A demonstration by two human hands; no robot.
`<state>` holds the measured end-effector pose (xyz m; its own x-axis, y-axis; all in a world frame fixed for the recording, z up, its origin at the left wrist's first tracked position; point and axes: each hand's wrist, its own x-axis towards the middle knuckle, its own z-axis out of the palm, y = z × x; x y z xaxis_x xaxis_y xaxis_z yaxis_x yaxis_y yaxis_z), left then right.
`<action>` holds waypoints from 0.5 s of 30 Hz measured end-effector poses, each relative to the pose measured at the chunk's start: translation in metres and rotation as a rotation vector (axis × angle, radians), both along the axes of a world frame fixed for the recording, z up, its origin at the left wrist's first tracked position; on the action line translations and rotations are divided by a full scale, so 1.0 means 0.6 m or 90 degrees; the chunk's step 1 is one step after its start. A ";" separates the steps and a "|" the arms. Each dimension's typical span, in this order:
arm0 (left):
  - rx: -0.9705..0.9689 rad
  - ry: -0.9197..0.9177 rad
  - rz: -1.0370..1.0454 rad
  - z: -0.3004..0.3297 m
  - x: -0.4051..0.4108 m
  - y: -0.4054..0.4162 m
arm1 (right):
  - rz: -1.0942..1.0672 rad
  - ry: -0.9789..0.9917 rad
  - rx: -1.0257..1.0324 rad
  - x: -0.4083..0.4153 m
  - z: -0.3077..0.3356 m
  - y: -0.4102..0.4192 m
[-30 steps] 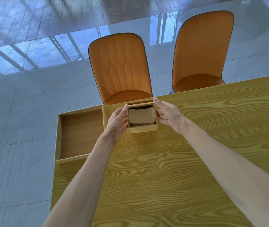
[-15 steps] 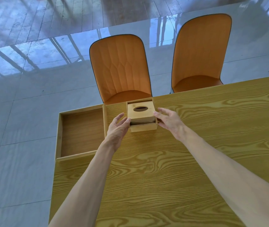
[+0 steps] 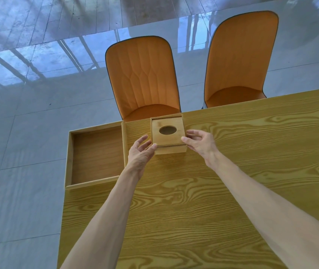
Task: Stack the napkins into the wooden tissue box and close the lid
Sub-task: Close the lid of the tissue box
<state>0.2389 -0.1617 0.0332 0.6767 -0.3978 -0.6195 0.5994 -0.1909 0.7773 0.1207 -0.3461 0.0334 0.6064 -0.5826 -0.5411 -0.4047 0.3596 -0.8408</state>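
The wooden tissue box (image 3: 171, 149) stands at the table's far edge. Its lid (image 3: 174, 137), with an oval hole (image 3: 167, 130), lies almost flat on top, and a thin dark gap shows along the front. The napkins are hidden inside; only a brown shade shows through the hole. My left hand (image 3: 141, 152) is at the front left corner, its thumb tip on the lid's edge. At the front right corner, the fingertips of my right hand (image 3: 200, 143) hold the lid.
A shallow wooden tray (image 3: 68, 158) sits left of the box and hangs over the left edge of the wooden table (image 3: 193, 200). Two orange chairs (image 3: 145, 78) (image 3: 240, 55) stand just behind the far edge. Glossy tiled floor lies beyond.
One second ago the box stood uncovered with brown napkins showing. The lid then came over it, and it has now dropped nearly flat onto the box under both hands.
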 end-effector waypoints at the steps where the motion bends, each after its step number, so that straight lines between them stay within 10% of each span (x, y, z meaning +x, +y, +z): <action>1: 0.004 -0.002 -0.001 0.000 0.001 0.000 | -0.002 0.004 -0.010 0.001 -0.003 0.001; 15: 0.062 -0.042 -0.016 -0.010 -0.005 -0.009 | 0.006 0.055 -0.107 0.009 -0.015 0.000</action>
<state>0.2361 -0.1668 0.0274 0.7078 -0.3558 -0.6103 0.5412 -0.2822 0.7921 0.1259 -0.3463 0.0247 0.5670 -0.6644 -0.4868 -0.4811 0.2125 -0.8505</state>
